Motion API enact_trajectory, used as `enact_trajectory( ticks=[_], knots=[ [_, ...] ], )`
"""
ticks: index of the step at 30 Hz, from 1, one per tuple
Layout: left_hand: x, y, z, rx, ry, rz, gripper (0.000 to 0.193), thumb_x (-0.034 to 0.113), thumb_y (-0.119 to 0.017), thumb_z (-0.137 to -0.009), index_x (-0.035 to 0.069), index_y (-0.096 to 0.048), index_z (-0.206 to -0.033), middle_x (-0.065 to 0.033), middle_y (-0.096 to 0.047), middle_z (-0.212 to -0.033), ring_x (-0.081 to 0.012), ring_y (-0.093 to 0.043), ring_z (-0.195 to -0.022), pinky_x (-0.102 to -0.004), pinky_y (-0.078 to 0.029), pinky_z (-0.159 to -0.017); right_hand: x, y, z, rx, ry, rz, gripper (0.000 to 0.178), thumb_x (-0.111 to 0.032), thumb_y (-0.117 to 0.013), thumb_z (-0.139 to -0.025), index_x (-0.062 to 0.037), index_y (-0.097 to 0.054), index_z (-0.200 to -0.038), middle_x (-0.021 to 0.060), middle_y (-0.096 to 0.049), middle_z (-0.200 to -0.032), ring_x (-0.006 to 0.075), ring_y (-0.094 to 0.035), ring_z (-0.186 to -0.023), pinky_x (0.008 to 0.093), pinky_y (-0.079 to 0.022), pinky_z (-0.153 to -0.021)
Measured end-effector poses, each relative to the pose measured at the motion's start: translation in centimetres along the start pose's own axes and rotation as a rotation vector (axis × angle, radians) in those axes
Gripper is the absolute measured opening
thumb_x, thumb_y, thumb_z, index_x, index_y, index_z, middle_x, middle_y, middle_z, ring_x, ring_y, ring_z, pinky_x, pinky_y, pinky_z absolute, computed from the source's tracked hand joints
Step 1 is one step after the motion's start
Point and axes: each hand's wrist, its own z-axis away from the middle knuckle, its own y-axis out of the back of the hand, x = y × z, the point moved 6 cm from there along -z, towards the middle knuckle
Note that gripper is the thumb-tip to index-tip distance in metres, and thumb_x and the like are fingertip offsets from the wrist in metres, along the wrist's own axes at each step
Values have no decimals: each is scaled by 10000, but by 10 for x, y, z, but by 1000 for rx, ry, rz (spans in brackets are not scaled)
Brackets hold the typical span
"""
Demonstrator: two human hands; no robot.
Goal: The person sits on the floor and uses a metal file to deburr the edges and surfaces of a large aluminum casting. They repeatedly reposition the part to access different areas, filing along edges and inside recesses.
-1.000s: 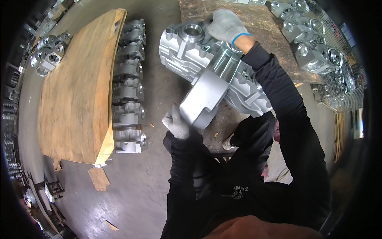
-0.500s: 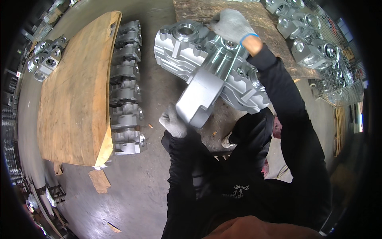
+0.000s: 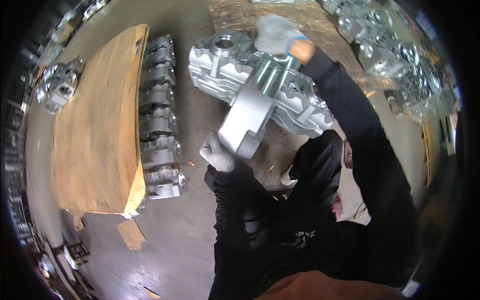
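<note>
A silver-grey metal casting (image 3: 246, 114) with a blocky near end and a polished cylindrical far part lies slanted across larger ribbed metal castings (image 3: 220, 69) that have round bores. My right hand (image 3: 274, 36), in a grey knit glove with a blue cuff edge, is curled over its far end; the fingertips are hidden. Against the near left edge of the same casting, my left hand (image 3: 218, 153), also gloved, is closed with fingers bent. How its fingers meet the underside cannot be seen.
To the left stands a wooden board (image 3: 97, 130) with a row of metal castings (image 3: 159, 122) along its right side. More castings (image 3: 60, 90) sit at its far left edge. A worn wooden surface (image 3: 227, 15) and wire baskets with shiny parts (image 3: 422, 95) are at the far right. Cardboard scraps (image 3: 131, 234) lie on the floor.
The whole view has shifted slightly. My right hand and the casting's far end appear a little further left. Both hands keep the same placement on the casting.
</note>
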Motion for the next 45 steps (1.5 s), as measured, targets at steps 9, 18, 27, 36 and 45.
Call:
enact_trajectory(
  ticks=[9,18,27,36,45],
  knots=[
    [-2,0,-2,5,-24,28,448,185,-663,-1029,11,-546,-633,40,-544,-641,-45,-429,-613,-271,-330,-546,-17,22,-6,-106,266,186,242,-157,-669,-722,54,-754,-805,286,-702,-809,424,-721,-769,495,-584,-720],
    [-2,-2,-2,24,9,56,433,178,-643,-1021,10,-552,-633,34,-566,-636,-41,-429,-591,-267,-321,-531,-5,28,28,-31,35,128,258,-168,-635,-760,51,-758,-818,282,-717,-839,425,-734,-816,488,-598,-750],
    [13,-11,4,14,-12,56,443,222,-640,-1028,-21,-606,-659,2,-611,-652,-57,-484,-597,-274,-374,-548,24,25,64,201,-8,-31,317,-273,-650,-834,11,-784,-871,286,-722,-886,442,-729,-912,487,-590,-858],
    [10,-10,1,-14,-30,57,433,233,-613,-1043,-35,-627,-703,-26,-644,-697,-69,-533,-643,-280,-430,-595,34,15,86,36,-59,-25,263,-211,-632,-840,-17,-792,-917,266,-723,-877,409,-736,-857,485,-596,-830],
    [3,-4,-3,20,-52,55,400,204,-609,-1033,-42,-631,-719,-30,-646,-706,-83,-548,-653,-283,-443,-611,43,17,107,70,-262,-136,237,-212,-656,-854,-54,-800,-956,210,-737,-898,392,-727,-867,466,-585,-819]
  ],
)
